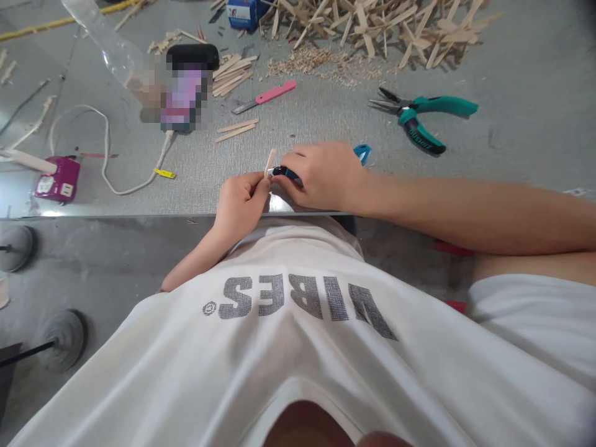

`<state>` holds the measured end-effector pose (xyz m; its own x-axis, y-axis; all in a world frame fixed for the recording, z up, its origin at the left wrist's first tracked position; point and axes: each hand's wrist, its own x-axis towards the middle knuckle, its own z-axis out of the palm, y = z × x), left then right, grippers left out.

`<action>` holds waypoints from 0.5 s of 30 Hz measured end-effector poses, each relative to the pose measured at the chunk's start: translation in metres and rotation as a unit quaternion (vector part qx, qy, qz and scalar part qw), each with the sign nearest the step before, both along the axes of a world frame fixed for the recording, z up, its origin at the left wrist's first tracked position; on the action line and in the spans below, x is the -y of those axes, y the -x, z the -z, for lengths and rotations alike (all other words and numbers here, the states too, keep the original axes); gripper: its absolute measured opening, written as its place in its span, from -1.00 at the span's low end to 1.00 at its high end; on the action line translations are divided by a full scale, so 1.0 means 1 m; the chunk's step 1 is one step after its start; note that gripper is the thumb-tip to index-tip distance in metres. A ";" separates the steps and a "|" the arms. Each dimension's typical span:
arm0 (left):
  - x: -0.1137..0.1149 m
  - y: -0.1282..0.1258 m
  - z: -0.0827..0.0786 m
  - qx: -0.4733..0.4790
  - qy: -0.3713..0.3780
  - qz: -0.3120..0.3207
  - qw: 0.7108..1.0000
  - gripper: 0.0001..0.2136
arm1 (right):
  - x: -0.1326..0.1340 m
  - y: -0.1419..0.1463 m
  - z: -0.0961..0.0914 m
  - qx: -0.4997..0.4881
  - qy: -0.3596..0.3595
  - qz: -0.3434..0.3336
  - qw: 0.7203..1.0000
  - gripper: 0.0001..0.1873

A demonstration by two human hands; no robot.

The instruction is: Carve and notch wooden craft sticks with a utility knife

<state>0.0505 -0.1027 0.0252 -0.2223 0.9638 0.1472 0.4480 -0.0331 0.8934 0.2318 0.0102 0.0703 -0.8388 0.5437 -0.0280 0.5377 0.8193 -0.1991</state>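
My left hand is closed on a small wooden stick, holding it upright at the table's near edge. My right hand is closed on a blue-handled cutter whose tip touches the stick's lower end. A bit of blue pokes out behind my right hand. Both hands rest close together, just above the table edge.
Green-handled pliers lie at the right. A pink knife, loose sticks, a phone with a white cable, a purple plug box, a stick pile and shavings are farther back.
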 end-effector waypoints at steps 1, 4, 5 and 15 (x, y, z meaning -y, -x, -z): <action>0.000 0.000 0.000 0.018 -0.008 -0.001 1.000 -0.68 | 0.001 0.000 -0.001 -0.001 0.002 0.002 1.000 -0.39; -0.001 -0.001 0.000 0.057 -0.016 -0.005 0.998 -0.73 | 0.001 0.000 -0.003 0.005 -0.003 0.010 1.000 -0.39; -0.001 -0.001 0.000 0.067 -0.014 -0.006 0.998 -0.74 | 0.000 0.000 -0.004 0.006 -0.009 0.015 1.000 -0.40; 0.000 0.001 0.002 0.105 -0.009 -0.014 0.994 -0.80 | -0.014 -0.001 0.004 -0.020 -0.032 0.010 0.999 -0.44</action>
<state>0.0498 -0.1027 0.0231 -0.2770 0.9542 0.1128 0.2532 -0.0408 0.9666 0.2325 0.0246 0.0660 -0.8278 0.5595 0.0406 0.5464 0.8206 -0.1673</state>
